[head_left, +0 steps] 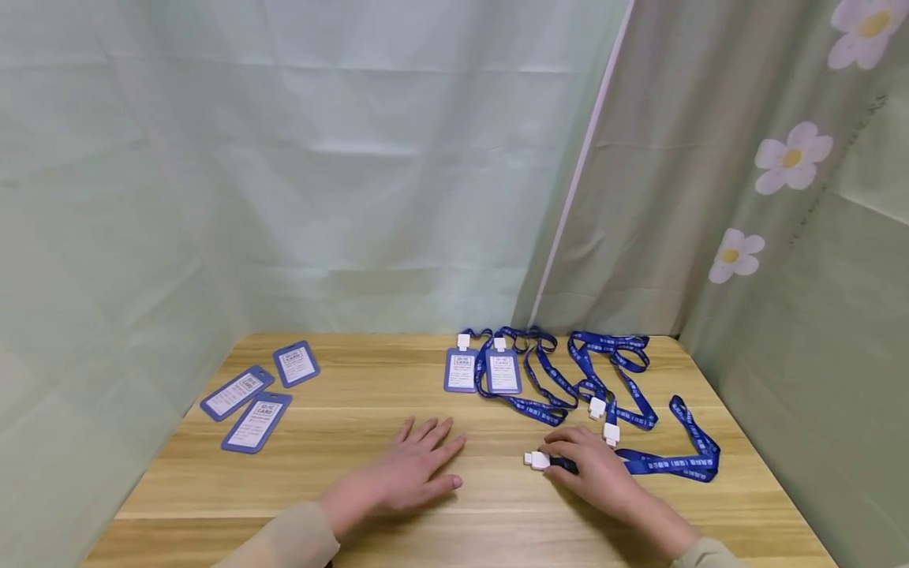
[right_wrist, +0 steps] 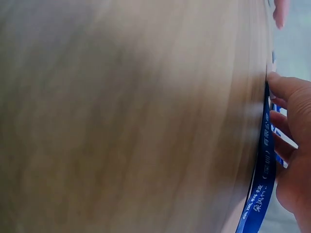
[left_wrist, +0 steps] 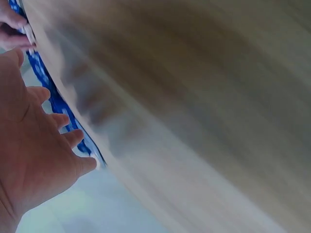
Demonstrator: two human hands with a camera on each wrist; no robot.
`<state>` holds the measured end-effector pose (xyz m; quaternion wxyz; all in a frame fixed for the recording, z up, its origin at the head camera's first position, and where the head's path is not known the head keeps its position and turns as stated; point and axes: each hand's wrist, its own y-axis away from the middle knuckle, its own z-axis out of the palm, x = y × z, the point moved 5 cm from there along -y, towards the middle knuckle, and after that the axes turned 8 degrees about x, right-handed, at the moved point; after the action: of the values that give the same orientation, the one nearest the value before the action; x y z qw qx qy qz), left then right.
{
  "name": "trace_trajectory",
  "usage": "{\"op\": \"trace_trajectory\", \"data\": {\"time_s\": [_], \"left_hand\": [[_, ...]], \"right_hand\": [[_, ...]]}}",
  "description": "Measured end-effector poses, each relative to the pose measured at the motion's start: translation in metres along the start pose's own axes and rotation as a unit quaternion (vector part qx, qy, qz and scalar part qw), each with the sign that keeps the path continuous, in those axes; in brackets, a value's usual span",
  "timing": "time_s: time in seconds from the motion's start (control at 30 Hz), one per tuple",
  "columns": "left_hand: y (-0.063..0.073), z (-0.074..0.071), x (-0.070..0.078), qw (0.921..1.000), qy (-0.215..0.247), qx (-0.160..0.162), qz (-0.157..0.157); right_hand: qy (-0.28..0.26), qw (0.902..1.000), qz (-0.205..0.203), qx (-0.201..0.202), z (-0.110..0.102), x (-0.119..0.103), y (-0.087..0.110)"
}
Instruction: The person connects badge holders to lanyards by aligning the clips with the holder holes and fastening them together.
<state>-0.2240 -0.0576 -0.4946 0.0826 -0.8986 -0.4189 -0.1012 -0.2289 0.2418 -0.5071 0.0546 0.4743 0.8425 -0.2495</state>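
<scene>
At the right front, my right hand [head_left: 595, 472] pinches a blue lanyard [head_left: 671, 465] just behind its white clip [head_left: 540, 461], which points left past the fingertips. The strap trails out to the right behind the hand, and in the right wrist view the printed lanyard [right_wrist: 262, 165] runs along under the palm. My left hand [head_left: 410, 472] is at the middle of the table, palm down with fingers spread and holding nothing. In the left wrist view the left hand [left_wrist: 39, 141] shows straight fingers, with blue straps beyond them.
Two blue card holders [head_left: 460, 383] lie at the back with lanyards clipped on. Two more lanyards [head_left: 625, 344] with white clips lie right of them. Three loose card holders [head_left: 256, 424] lie at the left. A pale curtain [head_left: 398, 197] hangs around the wooden table [head_left: 369, 379].
</scene>
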Motion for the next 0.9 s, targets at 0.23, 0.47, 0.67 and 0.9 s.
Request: {"op": "trace_trajectory", "data": {"time_s": [0.23,0.47,0.67,0.9], "left_hand": [[0.023,-0.009,-0.04,0.9981,-0.012,0.049,-0.035],[0.059,-0.019,-0.081,0.9917,-0.015,0.108,-0.068],[0.09,-0.031,-0.105,0.9856,-0.03,0.125,-0.11],[0.108,-0.037,-0.124,0.9804,-0.045,0.122,-0.148]], "right_hand": [[-0.008,0.9999,-0.001,0.008,0.002,-0.001,0.0],[-0.006,0.9999,-0.016,0.004,0.007,-0.003,-0.003],[-0.006,0.9996,0.008,-0.027,0.012,-0.003,-0.01],[-0.028,0.9971,0.07,-0.011,0.01,0.011,-0.028]]}}
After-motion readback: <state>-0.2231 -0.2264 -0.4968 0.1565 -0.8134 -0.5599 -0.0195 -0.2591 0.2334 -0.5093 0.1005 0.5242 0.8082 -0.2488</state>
